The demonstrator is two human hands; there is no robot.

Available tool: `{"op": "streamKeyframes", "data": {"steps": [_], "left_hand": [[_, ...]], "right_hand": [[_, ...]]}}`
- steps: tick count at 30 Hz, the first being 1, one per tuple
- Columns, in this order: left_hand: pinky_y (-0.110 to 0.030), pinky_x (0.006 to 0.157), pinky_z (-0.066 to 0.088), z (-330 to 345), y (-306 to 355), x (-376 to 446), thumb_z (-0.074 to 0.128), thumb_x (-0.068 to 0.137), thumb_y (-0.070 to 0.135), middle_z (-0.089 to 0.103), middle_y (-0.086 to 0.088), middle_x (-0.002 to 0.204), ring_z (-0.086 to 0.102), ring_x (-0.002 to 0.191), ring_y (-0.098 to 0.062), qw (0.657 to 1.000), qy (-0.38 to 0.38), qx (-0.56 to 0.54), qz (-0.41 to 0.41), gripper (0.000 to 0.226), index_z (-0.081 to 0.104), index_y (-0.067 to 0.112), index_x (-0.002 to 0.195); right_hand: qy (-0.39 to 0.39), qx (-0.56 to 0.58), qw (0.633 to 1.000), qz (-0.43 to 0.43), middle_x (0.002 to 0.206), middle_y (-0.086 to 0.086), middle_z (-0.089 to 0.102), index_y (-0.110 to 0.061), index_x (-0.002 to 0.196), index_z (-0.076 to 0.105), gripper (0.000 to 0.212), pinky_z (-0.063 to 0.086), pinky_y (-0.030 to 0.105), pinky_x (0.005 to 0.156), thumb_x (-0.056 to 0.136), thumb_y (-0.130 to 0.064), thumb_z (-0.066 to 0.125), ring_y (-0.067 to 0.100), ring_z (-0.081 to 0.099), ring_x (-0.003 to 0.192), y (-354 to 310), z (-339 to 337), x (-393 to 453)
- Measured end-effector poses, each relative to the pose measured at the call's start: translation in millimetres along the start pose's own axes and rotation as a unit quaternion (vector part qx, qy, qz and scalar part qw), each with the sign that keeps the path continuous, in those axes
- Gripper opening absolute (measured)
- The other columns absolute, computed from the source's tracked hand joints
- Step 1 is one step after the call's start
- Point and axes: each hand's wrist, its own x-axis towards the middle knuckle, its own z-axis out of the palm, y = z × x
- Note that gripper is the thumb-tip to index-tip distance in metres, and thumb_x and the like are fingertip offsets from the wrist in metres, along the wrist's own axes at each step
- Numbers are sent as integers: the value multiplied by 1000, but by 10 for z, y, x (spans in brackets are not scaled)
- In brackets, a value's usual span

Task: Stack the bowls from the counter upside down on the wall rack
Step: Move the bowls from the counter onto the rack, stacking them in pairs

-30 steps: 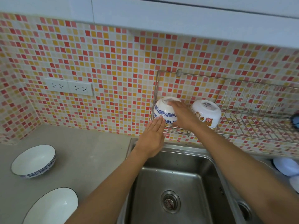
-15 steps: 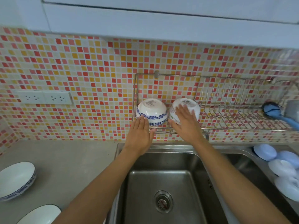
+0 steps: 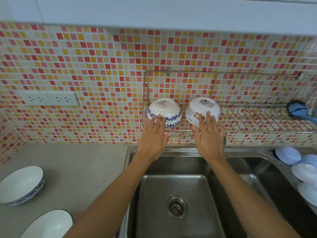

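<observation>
Two bowls sit upside down side by side at the left end of the wire wall rack (image 3: 257, 103). The left bowl (image 3: 165, 109) is white with a blue band. The right bowl (image 3: 200, 107) is white with a cartoon print. My left hand (image 3: 153, 136) lies flat with its fingertips on the blue-banded bowl's near side. My right hand (image 3: 208, 136) is flat too, fingertips resting on the cartoon bowl. Neither hand grips anything. On the counter at the left stand a blue-rimmed bowl (image 3: 21, 184) and a white bowl (image 3: 49, 224), both upright.
A steel double sink (image 3: 178, 186) lies below the rack. Several pale blue and white dishes (image 3: 301, 170) lie along the sink's right edge. A blue brush (image 3: 298, 109) hangs at the rack's right end. A double wall socket (image 3: 48, 99) is left of the rack.
My right hand has left the blue-banded bowl and come onto the cartoon bowl. My left hand has moved up against the blue-banded bowl. The view has shifted to the right.
</observation>
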Motion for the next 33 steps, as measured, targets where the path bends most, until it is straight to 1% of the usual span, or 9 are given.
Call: {"op": "streamKeyframes", "data": {"steps": [3, 6, 9, 12, 15, 20, 24, 30, 33], "left_hand": [[-24, 111, -24, 20, -22, -536, 15, 97, 55, -21, 7, 157, -23, 143, -6, 991, 10, -130, -2, 66, -13, 26, 149], [-30, 115, -18, 159, -385, -1177, 13, 94, 59, -21, 9, 157, -23, 143, -5, 985, -27, -163, -57, 67, -10, 31, 150], [-41, 118, -8, 317, -1076, -1756, 1, 88, 66, -13, -1, 159, -10, 148, -22, 971, -61, -120, -199, 75, 0, 26, 151], [-53, 117, 9, 337, -1713, -2309, 25, 94, 50, 9, -19, 158, 8, 146, -37, 935, -58, -68, -342, 67, 17, 14, 150], [-58, 113, 16, 294, -2093, -2793, 38, 97, 40, 14, -24, 156, 13, 143, -41, 888, -71, -34, -452, 64, 19, 7, 149], [-48, 114, 21, 308, -2374, -3347, 48, 95, 34, 10, -26, 156, 15, 144, -38, 808, -48, -113, -576, 72, 11, 2, 149], [-44, 101, 38, 315, -2438, -3468, 51, 95, 25, 46, -24, 138, 46, 125, -41, 776, -24, -159, -610, 54, 32, 2, 140], [-41, 78, 43, 313, -2616, -3530, 40, 99, 20, 66, -22, 104, 59, 98, -44, 820, -50, -86, -564, 24, 56, 4, 106], [-40, 72, 43, 322, -2556, -3497, 38, 100, 24, 67, -21, 96, 60, 90, -44, 843, -50, -74, -531, 26, 56, 6, 103]], "right_hand": [[12, 95, 995, -25, 165, 6, 1, -19, 156, 12, 68, 1, 48, 120, 100, -54, 25, 24, -3, 151, -267, 158, -461], [-94, 172, 978, -70, 165, 3, -8, -24, 156, 12, 70, 13, 39, 116, 98, -48, 43, 22, -6, 150, -642, 510, -1067], [-249, 232, 938, -63, 163, 5, 14, -24, 153, 25, 69, 22, 41, 118, 94, -49, 51, 26, 13, 150, -1069, 930, -1569], [-365, 283, 884, -70, 146, 12, 46, -16, 143, 45, 61, 37, 39, 111, 90, -43, 59, 29, 44, 135, -1612, 1145, -1821], [-429, 321, 842, -56, 128, 15, 55, -13, 137, 50, 55, 47, 37, 98, 87, -29, 68, 30, 60, 111, -2171, 1217, -1967], [-514, 311, 797, -55, 112, 8, 62, -21, 140, 44, 60, 45, 28, 86, 87, -44, 64, 21, 60, 100, -2853, 1260, -2175], [-565, 308, 764, -40, 119, 9, 65, -27, 143, 37, 69, 48, 33, 91, 85, -58, 58, 28, 61, 109, -3152, 1286, -2333], [-598, 328, 731, -22, 102, 0, 64, -26, 136, 42, 50, 59, 32, 60, 87, -21, 52, 29, 70, 65, -3331, 1209, -2438], [-593, 339, 730, 9, 97, -2, 61, -26, 136, 42, 52, 60, 33, 59, 86, -14, 48, 26, 68, 67, -3242, 1154, -2389]]}}
